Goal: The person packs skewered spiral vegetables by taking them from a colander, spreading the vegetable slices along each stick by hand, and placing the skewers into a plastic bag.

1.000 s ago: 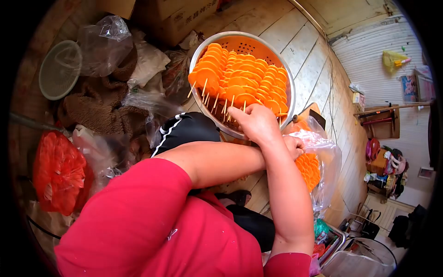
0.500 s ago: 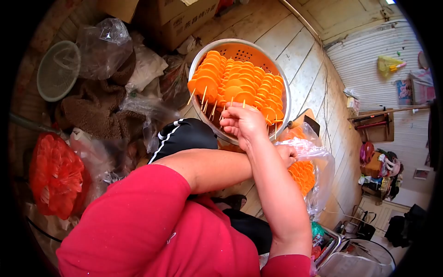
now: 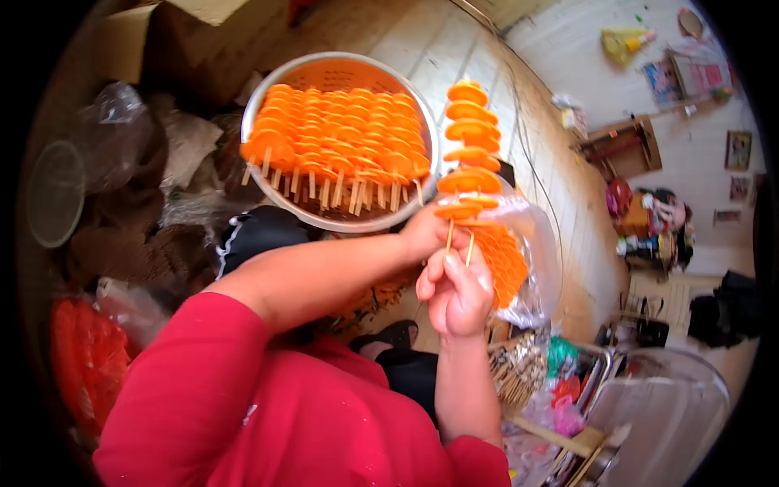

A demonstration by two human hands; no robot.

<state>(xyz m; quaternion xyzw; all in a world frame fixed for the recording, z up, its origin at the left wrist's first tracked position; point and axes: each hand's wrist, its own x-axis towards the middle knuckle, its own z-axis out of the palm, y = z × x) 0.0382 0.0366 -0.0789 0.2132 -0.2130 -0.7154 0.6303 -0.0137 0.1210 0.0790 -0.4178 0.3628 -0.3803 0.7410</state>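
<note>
My right hand (image 3: 459,294) is closed around skewers of thin orange slices (image 3: 469,130), held upright; two bare stick ends show at the fingers. The slices look like a spiral-cut vegetable, spaced out along the wood. My left hand (image 3: 426,233) is just behind these sticks, beside the clear plastic bag (image 3: 540,252); its fingers are hidden. More orange slices (image 3: 505,268) lie packed in the bag. To the left, a round colander (image 3: 432,122) holds rows of similar orange skewers (image 3: 341,134), their stick ends toward me.
Plastic bags, one a red bag (image 3: 81,357), and a brown cloth (image 3: 130,252) crowd the left side. A cardboard box (image 3: 207,40) stands at the back. A bundle of sticks (image 3: 517,369) lies at lower right near a clear bin (image 3: 657,406).
My right hand has moved from the colander's near edge to the right and toward me, now with skewers raised. My left hand has drawn back leftward from the bag. The view has shifted.
</note>
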